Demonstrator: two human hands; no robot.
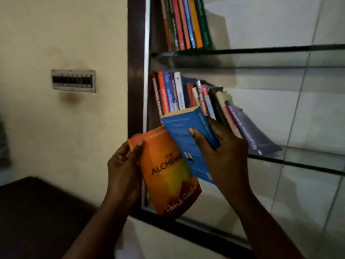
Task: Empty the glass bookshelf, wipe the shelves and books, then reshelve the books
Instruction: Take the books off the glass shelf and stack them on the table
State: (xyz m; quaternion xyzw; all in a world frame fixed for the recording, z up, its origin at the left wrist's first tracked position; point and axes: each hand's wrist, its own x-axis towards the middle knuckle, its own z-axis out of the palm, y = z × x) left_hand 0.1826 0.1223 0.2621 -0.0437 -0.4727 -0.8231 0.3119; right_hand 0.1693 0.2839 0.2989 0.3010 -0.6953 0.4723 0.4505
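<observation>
At the centre of the frame the person held two paperbacks in front of the glass bookshelf. The left hand gripped the orange book by its left edge, thumb laid across the front cover near the top corner; its other fingers were behind the cover and could not be assessed. The right hand gripped the blue book, thumb pressed flat on the cover and fingers curled round the spine side. The blue book overlapped the upper right edge of the orange one, touching it. Both long axes ran from upper left to lower right, tops tilted toward the shelf. The middle glass shelf carried upright books at its left end and leaning books to the right, with a gap between the two groups directly above the blue book's top edge. The upper shelf books stood at top centre. Whether the blue book was leaving or entering that gap could not be established from this blurred view; probably the shelf was being emptied. The right hand was nearer the row, which lay just above and behind its fingers. A dark table occupied the lower left, and a switch panel the left wall.
</observation>
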